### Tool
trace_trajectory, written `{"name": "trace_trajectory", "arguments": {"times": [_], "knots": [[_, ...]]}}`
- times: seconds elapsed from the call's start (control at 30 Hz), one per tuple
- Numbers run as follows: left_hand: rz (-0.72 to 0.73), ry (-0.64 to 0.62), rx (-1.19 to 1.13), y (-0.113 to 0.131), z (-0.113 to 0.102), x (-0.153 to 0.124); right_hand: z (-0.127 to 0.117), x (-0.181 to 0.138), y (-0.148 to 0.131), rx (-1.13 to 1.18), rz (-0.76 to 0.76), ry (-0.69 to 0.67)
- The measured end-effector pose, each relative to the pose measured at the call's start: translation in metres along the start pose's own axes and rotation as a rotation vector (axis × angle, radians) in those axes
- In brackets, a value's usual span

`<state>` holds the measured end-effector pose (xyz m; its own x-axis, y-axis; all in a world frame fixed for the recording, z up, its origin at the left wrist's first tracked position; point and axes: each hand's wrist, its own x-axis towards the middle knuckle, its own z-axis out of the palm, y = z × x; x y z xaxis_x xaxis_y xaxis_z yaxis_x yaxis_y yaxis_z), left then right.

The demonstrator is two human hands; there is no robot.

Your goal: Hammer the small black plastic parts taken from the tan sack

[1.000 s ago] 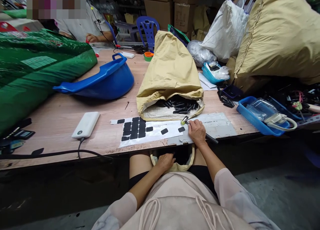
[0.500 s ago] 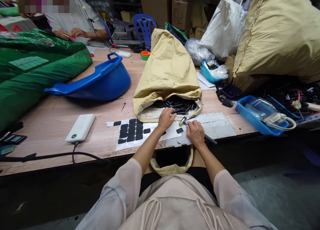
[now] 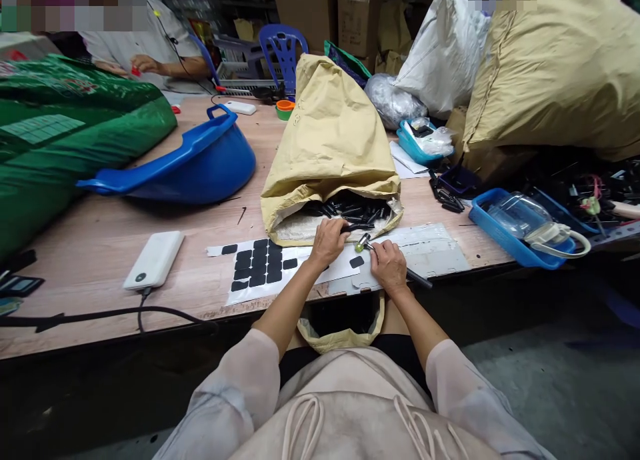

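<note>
My left hand (image 3: pixel 327 241) is closed on a thin black part (image 3: pixel 356 227) at the mouth of a tan paper sack (image 3: pixel 333 140) lying on the wooden table (image 3: pixel 100 247). Several more black parts (image 3: pixel 350 212) spill from the sack. My right hand (image 3: pixel 387 267) grips a small tool (image 3: pixel 380 255) with a yellow-green tip and a black handle, resting on a white backing sheet (image 3: pixel 310 263). Black adhesive pads (image 3: pixel 257 268) cover the sheet's left end. A single pad (image 3: pixel 357 262) lies just left of my right hand.
A white power bank (image 3: pixel 153 260) with its cable lies left. A blue basin (image 3: pixel 200 160) and a green sack (image 3: pixel 65 147) stand beyond it. Blue trays (image 3: pixel 520 230) and big bags (image 3: pixel 555 73) crowd the right. Another person's hands (image 3: pixel 140 63) work far left. A tan bag (image 3: pixel 345 327) hangs under the table edge.
My left hand came up from my lap to the sack's mouth and closed on a black part. My right hand stayed put with the tool.
</note>
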<state>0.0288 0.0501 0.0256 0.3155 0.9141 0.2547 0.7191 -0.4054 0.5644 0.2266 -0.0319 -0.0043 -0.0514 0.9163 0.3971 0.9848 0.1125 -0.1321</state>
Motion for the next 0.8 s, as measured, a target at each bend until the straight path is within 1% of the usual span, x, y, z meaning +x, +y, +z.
{"name": "trace_trajectory", "arguments": {"times": [0.07,0.13,0.23,0.4,0.5,0.6,0.7,0.8], "knots": [[0.021,-0.049,-0.030,0.000,-0.002,-0.024,0.000,0.000,0.000,-0.008,-0.005,0.003],[0.012,-0.096,-0.054,-0.002,0.001,-0.045,0.000,0.000,0.000,-0.015,-0.006,0.008],[-0.033,-0.099,-0.058,-0.004,0.009,-0.062,0.000,0.001,0.001,-0.019,-0.003,0.003],[-0.037,-0.084,-0.071,-0.007,0.014,-0.061,-0.001,0.004,0.005,0.027,-0.014,-0.027],[-0.046,-0.072,-0.103,-0.008,0.013,-0.059,-0.007,0.002,0.004,0.104,-0.023,-0.006],[-0.058,-0.055,-0.151,-0.009,0.012,-0.060,-0.017,-0.006,-0.004,0.239,-0.014,0.042],[-0.071,-0.047,-0.178,-0.008,0.011,-0.061,-0.026,-0.013,-0.016,0.373,-0.017,0.058],[-0.082,-0.045,-0.174,-0.006,0.011,-0.061,-0.028,-0.017,-0.024,0.396,-0.017,0.037]]}}
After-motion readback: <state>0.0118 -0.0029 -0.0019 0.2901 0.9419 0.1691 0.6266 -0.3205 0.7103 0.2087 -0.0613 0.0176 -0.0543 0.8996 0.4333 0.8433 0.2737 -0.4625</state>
